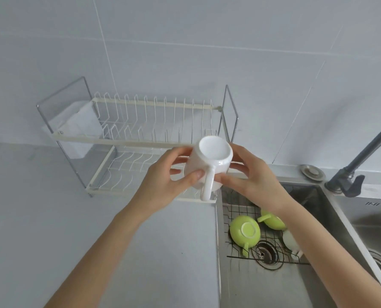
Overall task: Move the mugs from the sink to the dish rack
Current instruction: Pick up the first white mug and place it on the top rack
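White mug (209, 165), glazed, likely slippery and breakable, gripped by left hand (162, 185) and right hand (251, 174) before the dish rack (127, 138); body grip suits.

Both bare forearms extended forward; left hand (162, 185) and right hand (251, 178) raised, fingers curled inward, thumbs forward, gripping glossy white ceramic mug (209, 165) between them.

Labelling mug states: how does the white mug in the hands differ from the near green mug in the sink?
The white mug is held in the air by the left hand and right hand, in front of the dish rack; the green mug lies on the wire grid in the sink. One is white, the other lime green. The white one looks taller, the green one squat. Both show their bases to the camera.
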`<state>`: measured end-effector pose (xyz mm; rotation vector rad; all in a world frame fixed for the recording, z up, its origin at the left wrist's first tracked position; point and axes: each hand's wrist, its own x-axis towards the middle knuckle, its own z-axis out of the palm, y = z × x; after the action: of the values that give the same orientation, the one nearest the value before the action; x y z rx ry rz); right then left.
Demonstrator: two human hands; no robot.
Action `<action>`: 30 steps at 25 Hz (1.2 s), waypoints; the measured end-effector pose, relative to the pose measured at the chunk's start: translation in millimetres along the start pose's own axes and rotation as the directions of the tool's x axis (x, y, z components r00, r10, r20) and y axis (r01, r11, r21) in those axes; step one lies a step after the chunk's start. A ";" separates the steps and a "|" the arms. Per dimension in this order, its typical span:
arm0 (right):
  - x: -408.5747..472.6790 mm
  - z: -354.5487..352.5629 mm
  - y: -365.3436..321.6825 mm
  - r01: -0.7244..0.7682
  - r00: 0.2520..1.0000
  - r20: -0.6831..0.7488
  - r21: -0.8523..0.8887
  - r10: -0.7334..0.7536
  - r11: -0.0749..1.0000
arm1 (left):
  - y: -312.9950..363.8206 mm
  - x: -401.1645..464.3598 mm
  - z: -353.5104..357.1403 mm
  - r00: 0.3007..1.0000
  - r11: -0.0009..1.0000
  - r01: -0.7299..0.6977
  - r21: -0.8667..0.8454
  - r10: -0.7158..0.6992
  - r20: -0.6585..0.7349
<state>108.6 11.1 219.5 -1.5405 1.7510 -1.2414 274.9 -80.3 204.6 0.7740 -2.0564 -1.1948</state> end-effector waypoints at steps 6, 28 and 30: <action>53.0 -2.5 -47.7 0.023 0.999 -0.041 -0.100 -0.027 0.995 | 24.6 53.7 -52.4 0.988 0.979 -0.154 0.135 0.152 0.024; 202.5 5.1 -12.1 -0.120 0.939 0.172 -0.644 0.296 0.756 | -29.4 176.2 -59.1 0.982 0.909 0.074 0.411 -0.139 0.131; 203.0 8.7 -8.2 -0.122 0.926 0.176 -0.697 0.334 0.706 | -33.2 177.2 -57.7 0.974 0.898 0.073 0.434 -0.159 0.164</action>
<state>71.3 -184.1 262.6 -1.6784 2.2287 -0.1965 212.9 -256.1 237.3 1.0281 -2.5131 -0.9174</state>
